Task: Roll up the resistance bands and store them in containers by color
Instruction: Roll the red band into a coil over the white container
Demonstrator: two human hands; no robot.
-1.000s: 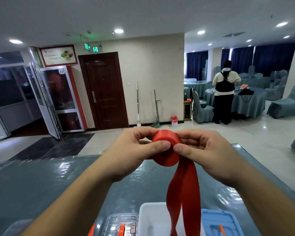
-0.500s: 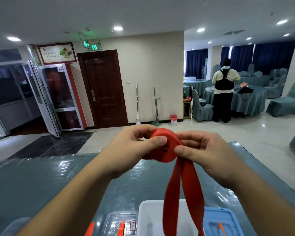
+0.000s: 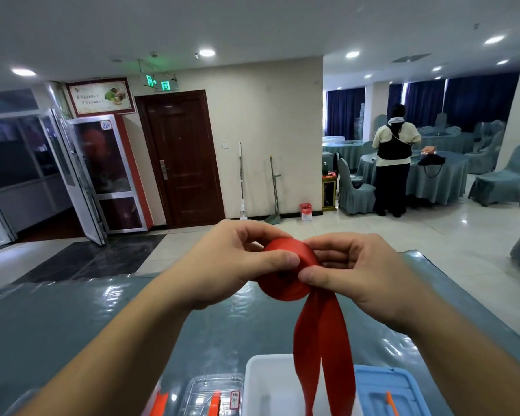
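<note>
A red resistance band point(image 3: 285, 283) is wound into a thick roll held up above the table. My left hand point(image 3: 231, 262) grips the roll from the left, thumb across its face. My right hand point(image 3: 354, 271) pinches it from the right where the loose tail leaves the roll. The unrolled tail point(image 3: 321, 355) hangs down as two strips over a white container point(image 3: 267, 382) at the near edge. Beside it stand a clear container point(image 3: 204, 391) with orange latches on the left and a blue lid point(image 3: 385, 388) on the right.
The table point(image 3: 72, 319) has a glossy grey-blue cover. Beyond it lies tiled floor, a dark wooden door point(image 3: 183, 157) and cleaning tools against the wall. A person point(image 3: 394, 157) stands at a covered round table at the back right, among covered chairs.
The roll has turned in my hands and grown slightly, taking up more tail. Both hands have shifted their hold a little around it.
</note>
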